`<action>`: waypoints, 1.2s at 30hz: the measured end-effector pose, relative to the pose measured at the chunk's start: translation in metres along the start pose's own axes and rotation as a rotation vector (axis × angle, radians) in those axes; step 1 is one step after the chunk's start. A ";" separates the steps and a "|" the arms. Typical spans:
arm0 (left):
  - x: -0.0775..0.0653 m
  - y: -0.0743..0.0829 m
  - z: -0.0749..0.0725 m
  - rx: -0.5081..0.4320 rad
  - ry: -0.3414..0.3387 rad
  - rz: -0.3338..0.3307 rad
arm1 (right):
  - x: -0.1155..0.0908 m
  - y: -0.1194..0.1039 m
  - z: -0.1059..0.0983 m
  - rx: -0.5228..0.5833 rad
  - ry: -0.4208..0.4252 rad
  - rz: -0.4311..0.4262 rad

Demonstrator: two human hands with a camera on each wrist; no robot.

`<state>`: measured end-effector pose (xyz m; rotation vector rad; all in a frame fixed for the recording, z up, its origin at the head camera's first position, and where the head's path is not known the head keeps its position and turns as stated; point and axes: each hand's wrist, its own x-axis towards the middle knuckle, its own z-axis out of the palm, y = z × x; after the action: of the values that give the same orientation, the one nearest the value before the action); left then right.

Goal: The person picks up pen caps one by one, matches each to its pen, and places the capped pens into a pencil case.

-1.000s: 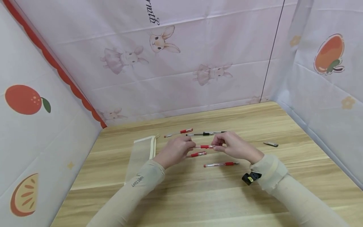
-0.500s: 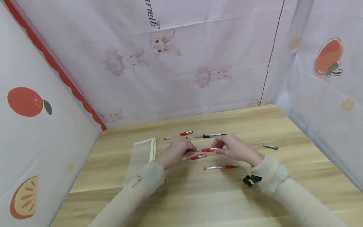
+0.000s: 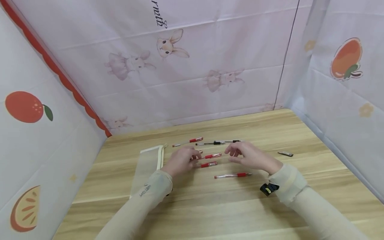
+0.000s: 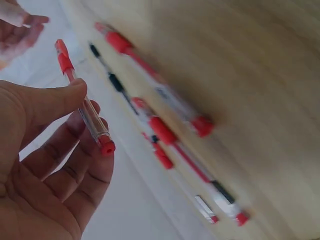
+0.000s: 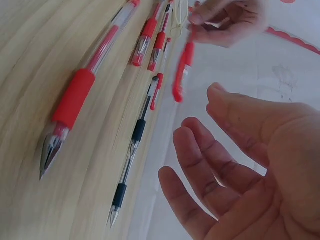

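In the head view my left hand (image 3: 181,160) pinches a red gel pen (image 3: 213,156) by its rear part. The left wrist view shows that red pen (image 4: 93,118) between thumb and fingers, held above the table. My right hand (image 3: 255,158) is just right of the pen's front end, apart from it. Its fingers (image 5: 192,155) are relaxed and hold nothing in the right wrist view. Below the left fingers lies another capped red pen (image 3: 209,164). An uncapped red pen (image 3: 241,175) lies nearer, its tip pointing right. The left hand partly hides a further pen.
Behind the hands lie a red pen (image 3: 196,139) and two black pens, one black pen (image 3: 216,142) left of the other black pen (image 3: 237,141). A small black-and-clear piece, perhaps a cap (image 3: 285,153), lies right. A pale zip pouch (image 3: 147,163) lies left. Printed cloth (image 3: 192,100) surrounds the table.
My right hand has let go of the red pen's front end and its fingers have opened. The left hand, still pinching the pen, has shifted slightly left.
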<state>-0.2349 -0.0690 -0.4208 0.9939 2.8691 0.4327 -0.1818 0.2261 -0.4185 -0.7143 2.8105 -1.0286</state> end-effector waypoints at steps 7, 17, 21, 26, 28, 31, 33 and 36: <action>0.006 -0.011 0.004 0.062 -0.013 -0.046 | -0.003 0.003 -0.006 0.001 -0.007 -0.011; 0.008 -0.023 0.008 0.123 0.007 -0.023 | -0.007 0.011 -0.009 -0.001 -0.007 0.014; 0.008 -0.025 0.010 0.138 -0.002 -0.031 | -0.010 0.014 -0.010 0.002 -0.009 0.028; 0.009 -0.027 0.013 0.139 0.001 -0.039 | -0.014 0.017 -0.013 -0.003 -0.005 0.028; 0.010 -0.028 0.013 0.142 -0.003 -0.041 | -0.016 0.018 -0.013 -0.001 -0.005 0.019; 0.010 -0.027 0.014 0.142 -0.014 -0.042 | -0.018 0.020 -0.014 0.009 -0.008 0.011; 0.009 -0.027 0.015 0.133 -0.020 -0.041 | -0.019 0.022 -0.014 0.014 -0.008 0.013; 0.008 -0.027 0.015 0.113 -0.022 -0.042 | -0.021 0.024 -0.014 0.017 -0.008 0.027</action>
<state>-0.2551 -0.0808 -0.4431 0.9453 2.9175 0.2572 -0.1758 0.2601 -0.4251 -0.6753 2.7931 -1.0423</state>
